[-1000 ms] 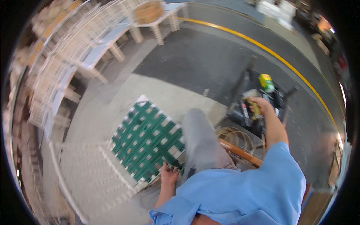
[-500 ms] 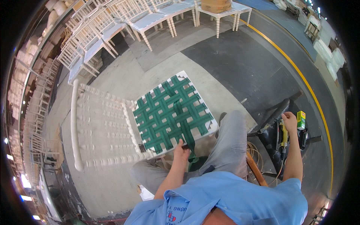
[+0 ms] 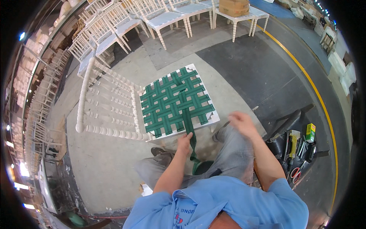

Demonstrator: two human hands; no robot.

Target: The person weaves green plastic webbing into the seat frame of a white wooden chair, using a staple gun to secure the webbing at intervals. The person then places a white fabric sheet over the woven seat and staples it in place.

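Observation:
A white spindle-back chair [image 3: 131, 133] stands before me, its back to the left. Green webbing [image 3: 176, 100] is woven across its seat frame. From the weave a loose green strap [image 3: 188, 121] runs over the near edge of the seat and hangs toward a dark round coil between my legs. My left hand [image 3: 184, 142] is closed on this strap just below the seat edge. Above my right knee, apart from the chair, my right hand [image 3: 243, 124] is in the air, its fingers curled but smeared by motion. Whether it holds anything is hidden.
A low black stand [image 3: 280, 147] at my right bears a yellow-handled tool [image 3: 293, 145], a green-and-yellow box [image 3: 310, 133] and red-handled scissors [image 3: 295, 173]. White chairs [image 3: 164, 21] line the far side, one carrying a cardboard box [image 3: 233, 7]. A yellow floor line [image 3: 305, 74] curves along the right.
My right hand has moved left from the tool stand toward the chair, leaving the yellow-handled tool there. My left hand has shifted from the seat edge onto the strap. The chair has tilted and shifted slightly.

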